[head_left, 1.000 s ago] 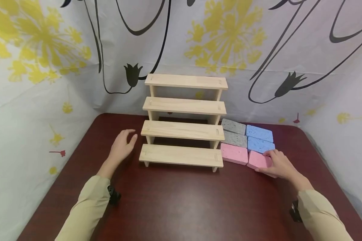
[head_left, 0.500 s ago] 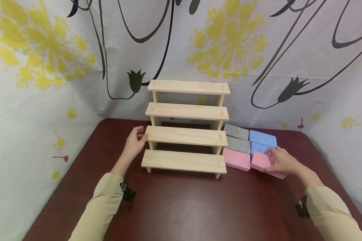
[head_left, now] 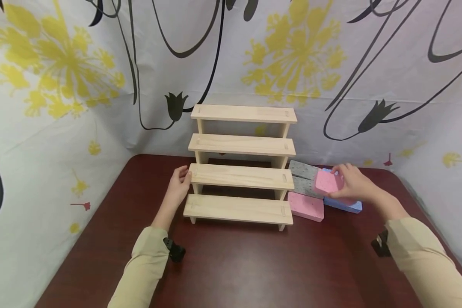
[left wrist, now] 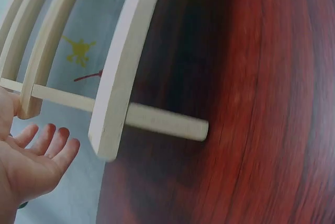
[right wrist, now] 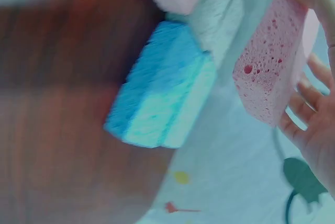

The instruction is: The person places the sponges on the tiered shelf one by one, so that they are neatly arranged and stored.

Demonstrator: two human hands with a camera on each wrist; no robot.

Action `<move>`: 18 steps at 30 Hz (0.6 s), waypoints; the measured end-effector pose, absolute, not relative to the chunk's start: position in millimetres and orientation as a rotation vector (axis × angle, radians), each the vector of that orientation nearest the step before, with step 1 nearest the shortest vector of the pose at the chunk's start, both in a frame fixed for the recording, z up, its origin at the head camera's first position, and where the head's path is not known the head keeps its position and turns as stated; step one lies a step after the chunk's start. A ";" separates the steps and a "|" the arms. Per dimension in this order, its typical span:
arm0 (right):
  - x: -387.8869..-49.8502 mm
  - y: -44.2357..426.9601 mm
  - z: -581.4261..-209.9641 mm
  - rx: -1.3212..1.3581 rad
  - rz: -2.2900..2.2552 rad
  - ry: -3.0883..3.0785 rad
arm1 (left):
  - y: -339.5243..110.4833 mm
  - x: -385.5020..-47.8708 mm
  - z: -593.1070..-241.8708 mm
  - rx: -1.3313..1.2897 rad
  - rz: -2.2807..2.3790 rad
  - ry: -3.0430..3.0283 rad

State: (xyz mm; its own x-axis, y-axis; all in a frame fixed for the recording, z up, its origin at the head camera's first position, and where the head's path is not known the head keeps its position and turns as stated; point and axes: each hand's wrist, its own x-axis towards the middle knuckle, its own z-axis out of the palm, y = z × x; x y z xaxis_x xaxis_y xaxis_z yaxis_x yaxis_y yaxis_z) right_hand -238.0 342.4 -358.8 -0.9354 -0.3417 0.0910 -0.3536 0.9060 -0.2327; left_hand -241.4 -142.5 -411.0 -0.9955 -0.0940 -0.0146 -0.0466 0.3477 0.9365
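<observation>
Head view shows me the right hand [head_left: 356,183] pinching a porous pink sponge [head_left: 326,183] between thumb and fingers, held over two blue sponges [head_left: 344,206] and partly hiding them. From the right wrist camera I see it clear of the blue pair, which lie side by side. Two gray sponges [head_left: 303,187] sit one behind the other by the right end of the four-tier wooden stand [head_left: 241,176], with a second pink sponge [head_left: 306,206] in front of them, all on the dark reddish-brown table [head_left: 254,261].

At the stand's other end, the left hand [head_left: 179,185] has its fingers loosely spread and its thumb at the tip of the second-lowest board [head_left: 241,176]; I can't tell how firmly it presses. Behind everything hangs a flower-printed cloth [head_left: 231,77].
</observation>
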 end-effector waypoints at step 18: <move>-283.0 256.6 -277.4 0.657 0.345 -2.768 | -140.6 -241.6 -410.9 0.172 -2.022 -2.404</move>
State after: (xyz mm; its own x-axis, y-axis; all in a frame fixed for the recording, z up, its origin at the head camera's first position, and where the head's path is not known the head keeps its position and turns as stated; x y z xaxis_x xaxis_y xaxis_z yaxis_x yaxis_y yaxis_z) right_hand -283.0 256.6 -277.4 -0.8592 -0.4019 0.3168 -0.4674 0.8683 -0.1661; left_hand -241.6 -140.6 -410.9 -0.9940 -0.0805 -0.0734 -0.0861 0.1677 0.9821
